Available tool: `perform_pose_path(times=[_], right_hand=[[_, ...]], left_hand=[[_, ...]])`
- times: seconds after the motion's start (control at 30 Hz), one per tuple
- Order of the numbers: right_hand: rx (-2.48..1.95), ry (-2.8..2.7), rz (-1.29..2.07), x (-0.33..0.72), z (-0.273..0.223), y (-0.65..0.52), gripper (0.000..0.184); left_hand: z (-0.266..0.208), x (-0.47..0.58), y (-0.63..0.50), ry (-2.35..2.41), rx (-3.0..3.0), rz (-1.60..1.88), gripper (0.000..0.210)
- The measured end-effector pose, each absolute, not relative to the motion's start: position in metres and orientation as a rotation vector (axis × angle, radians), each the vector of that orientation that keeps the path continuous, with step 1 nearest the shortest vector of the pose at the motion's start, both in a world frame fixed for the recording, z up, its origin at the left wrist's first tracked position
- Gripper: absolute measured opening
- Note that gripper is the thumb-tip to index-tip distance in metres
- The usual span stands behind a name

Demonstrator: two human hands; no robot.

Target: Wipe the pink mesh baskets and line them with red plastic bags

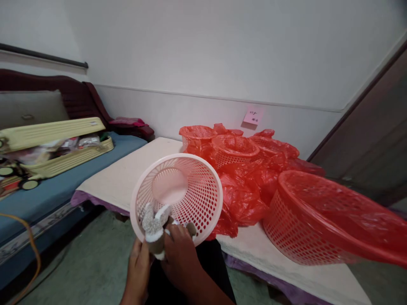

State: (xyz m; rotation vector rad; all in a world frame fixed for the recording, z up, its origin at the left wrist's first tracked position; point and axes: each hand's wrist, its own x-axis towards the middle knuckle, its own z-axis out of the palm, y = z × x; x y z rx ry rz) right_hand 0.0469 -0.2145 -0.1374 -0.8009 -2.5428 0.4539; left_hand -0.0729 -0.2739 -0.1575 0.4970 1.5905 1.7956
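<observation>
A pale pink plastic basket (208, 186) leans tilted above my lap, its open mouth facing me and its mesh side showing. At its lower rim is a fuzzy grey-white and brown plush toy (154, 226) with two ear-like ends pointing into the basket. My right hand (181, 254) is closed around the toy's right side. The fingers of my left hand (138, 267) press against the toy's left side, close to the rim. Part of the toy is hidden behind my right hand.
Red baskets, one large (302, 228), and red plastic bags (244, 195) crowd the white-covered platform (124, 169). A pink note (253, 115) is on the wall. At left, an open cream suitcase (73, 159) lies on a blue bed (124, 144). A yellow cable (34, 250) hangs lower left.
</observation>
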Motion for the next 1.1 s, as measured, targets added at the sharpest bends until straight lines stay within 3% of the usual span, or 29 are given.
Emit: perform_pose_path(times=[0.3, 0.5, 0.77, 0.97, 1.1], right_hand=[[-0.914, -2.293, 0.690, 0.034, -0.134, -0.210, 0.033], [-0.742, -2.432, 0.765, 0.038, -0.138, -0.206, 0.029], [-1.125, -2.653, 0.088, 0.037, -0.170, -0.159, 0.013], [-1.406, -2.504, 0.101, 0.025, -0.172, -0.107, 0.029], [-1.292, -2.572, 0.256, 0.005, -0.179, -0.108, 0.039]], left_hand=[[-0.184, -0.050, -0.282, 1.260, 0.485, 1.732, 0.044], [-0.184, -0.049, -0.279, 1.369, 0.408, 1.765, 0.047], [-0.186, -0.056, -0.268, 1.705, 0.386, 1.800, 0.054], [-0.191, -0.050, -0.267, 1.699, 0.598, 1.769, 0.059], [-0.197, -0.056, -0.265, 1.774, 0.580, 1.760, 0.058]])
